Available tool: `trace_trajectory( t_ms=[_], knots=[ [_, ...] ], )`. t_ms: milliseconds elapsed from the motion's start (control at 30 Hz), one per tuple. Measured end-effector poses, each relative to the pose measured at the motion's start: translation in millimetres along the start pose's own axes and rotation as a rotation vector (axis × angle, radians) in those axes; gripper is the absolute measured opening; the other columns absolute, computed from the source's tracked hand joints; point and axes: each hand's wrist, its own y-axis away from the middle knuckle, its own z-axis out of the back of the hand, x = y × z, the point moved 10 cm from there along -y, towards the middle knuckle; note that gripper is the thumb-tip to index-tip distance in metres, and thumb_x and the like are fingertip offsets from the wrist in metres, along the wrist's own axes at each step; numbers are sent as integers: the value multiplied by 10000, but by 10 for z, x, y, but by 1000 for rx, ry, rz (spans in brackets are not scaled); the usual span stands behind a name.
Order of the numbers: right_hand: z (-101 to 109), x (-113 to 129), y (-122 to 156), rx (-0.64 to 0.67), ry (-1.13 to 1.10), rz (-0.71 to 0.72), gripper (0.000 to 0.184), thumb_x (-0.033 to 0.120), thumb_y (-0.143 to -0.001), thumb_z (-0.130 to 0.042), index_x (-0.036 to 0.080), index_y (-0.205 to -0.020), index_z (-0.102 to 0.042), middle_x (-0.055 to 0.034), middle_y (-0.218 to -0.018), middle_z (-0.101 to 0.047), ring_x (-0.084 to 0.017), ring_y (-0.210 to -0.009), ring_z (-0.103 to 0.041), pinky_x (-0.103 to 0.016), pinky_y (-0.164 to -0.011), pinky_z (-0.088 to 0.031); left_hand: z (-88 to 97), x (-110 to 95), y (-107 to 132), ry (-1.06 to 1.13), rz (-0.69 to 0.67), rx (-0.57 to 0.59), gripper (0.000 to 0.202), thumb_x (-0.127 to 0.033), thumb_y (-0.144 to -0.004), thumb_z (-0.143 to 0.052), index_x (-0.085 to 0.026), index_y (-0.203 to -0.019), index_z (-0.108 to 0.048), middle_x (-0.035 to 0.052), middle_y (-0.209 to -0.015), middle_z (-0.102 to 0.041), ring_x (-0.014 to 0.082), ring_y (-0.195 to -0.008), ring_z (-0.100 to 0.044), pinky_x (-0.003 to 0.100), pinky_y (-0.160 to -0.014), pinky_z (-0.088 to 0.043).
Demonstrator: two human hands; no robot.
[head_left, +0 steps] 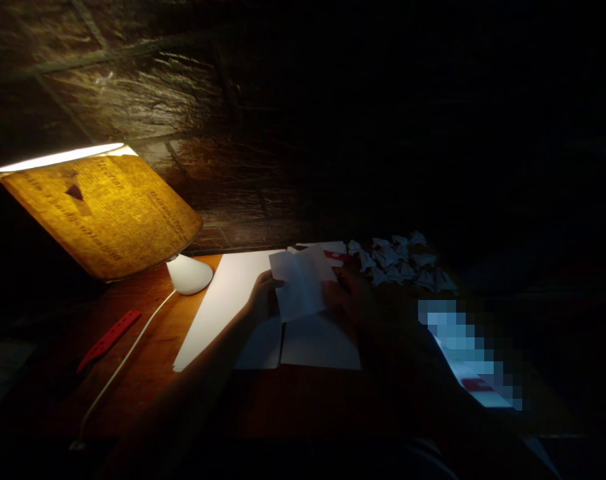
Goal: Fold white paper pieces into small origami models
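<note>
A sheet of white paper is held up between my two hands, tilted above other white sheets. My left hand grips its left edge, thumb on the near face. At the right edge, my right hand lies in deep shadow, its fingers closed on the paper. Beneath them, large white sheets lie on the wooden table, with more paper in shade closer to me. Several small folded paper pieces are gathered at the back right.
A lit lamp with a print-covered shade and white base stands on the left. Its white cord runs toward the front edge, past a red-handled tool. A bright, partly pixelated screen lies at right. Behind is a stone-like wall.
</note>
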Motion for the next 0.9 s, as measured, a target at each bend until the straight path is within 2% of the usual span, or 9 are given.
trace_trajectory(
  t_ms=[267, 433, 567, 733, 900],
  knots=[
    [-3, 113, 2, 8, -22, 4, 256, 375, -848, -607, 203, -1024, -677, -59, -959, -713, -203, -814, -647, -310, -706, -492, 14, -56, -7, -9, -61, -5, 171, -177, -470, -665, -147, -636, -636, -13, -548, -602, 141, -484, -551, 247, -513, -429],
    [78, 223, 13, -44, 68, 26, 163, 377, -819, -601, 221, -852, -633, -26, -793, -660, -193, -728, -584, -295, -657, -442, 27, -56, -8, -25, -61, -3, 175, -178, -483, -655, -150, -655, -638, -9, -564, -606, 149, -496, -557, 249, -510, -420],
    [58, 235, 16, -9, 74, 11, 163, 378, -822, -582, 223, -848, -622, -22, -764, -639, -202, -721, -572, -299, -649, -430, 25, -49, -13, -34, -61, 9, 162, -183, -501, -655, -155, -657, -617, -19, -554, -584, 140, -480, -540, 244, -502, -410],
    [80, 267, 12, -45, 92, 55, 147, 363, -824, -586, 219, -834, -615, -25, -788, -639, -202, -767, -571, -296, -679, -429, 12, -59, -13, -34, -62, 9, 181, -190, -480, -659, -157, -656, -632, -16, -558, -596, 145, -489, -542, 251, -507, -420],
    [64, 255, 12, -31, 124, 40, 138, 354, -822, -596, 224, -783, -576, -5, -751, -601, -176, -698, -528, -284, -640, -396, -7, -68, 1, -28, -51, 1, 185, -195, -459, -650, -158, -639, -630, -12, -543, -598, 156, -487, -550, 262, -506, -427]
  ],
)
